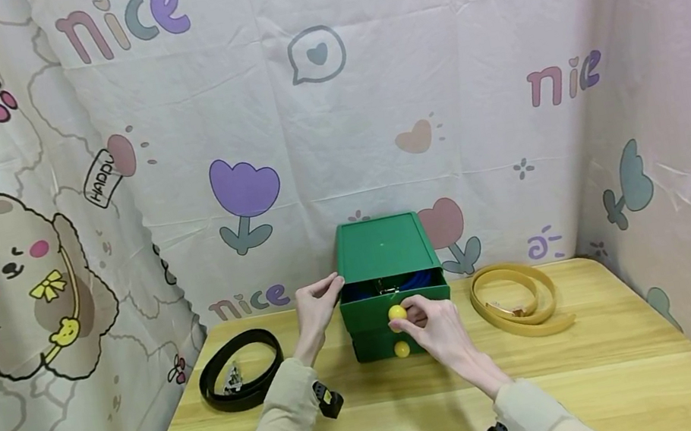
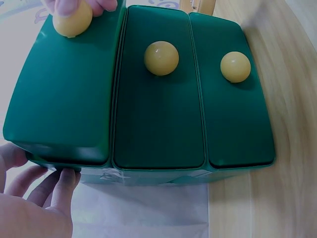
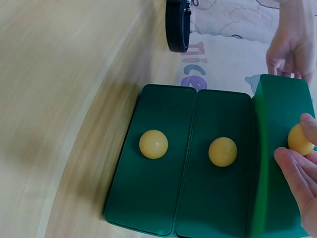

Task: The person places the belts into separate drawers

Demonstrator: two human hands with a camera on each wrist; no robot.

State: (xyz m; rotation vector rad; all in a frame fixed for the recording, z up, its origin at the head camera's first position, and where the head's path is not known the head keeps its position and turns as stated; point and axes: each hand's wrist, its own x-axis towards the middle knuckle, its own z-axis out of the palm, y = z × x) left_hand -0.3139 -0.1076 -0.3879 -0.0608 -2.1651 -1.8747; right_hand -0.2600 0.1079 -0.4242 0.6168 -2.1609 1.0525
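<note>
A small green drawer cabinet [image 1: 385, 245] stands on the table, its three drawers fitted with round yellow knobs. Its top drawer [image 1: 363, 314] is pulled partway out, and a blue strap with a metal buckle [image 1: 388, 286] shows inside. My right hand [image 1: 435, 323] pinches the top drawer's knob [image 3: 299, 140] between thumb and fingers. At the cabinet's upper left edge, the fingertips of my left hand [image 1: 319, 312] rest against the side. Below, the middle knob [image 2: 161, 58] and bottom knob [image 2: 235, 67] sit on closed drawers.
Left of the cabinet lies a coiled black belt [image 1: 212, 393] with a silver buckle. A coiled tan belt [image 1: 548, 326] is on the right. The wooden table [image 1: 397, 430] meets a printed cloth backdrop [image 1: 331, 133] behind the cabinet.
</note>
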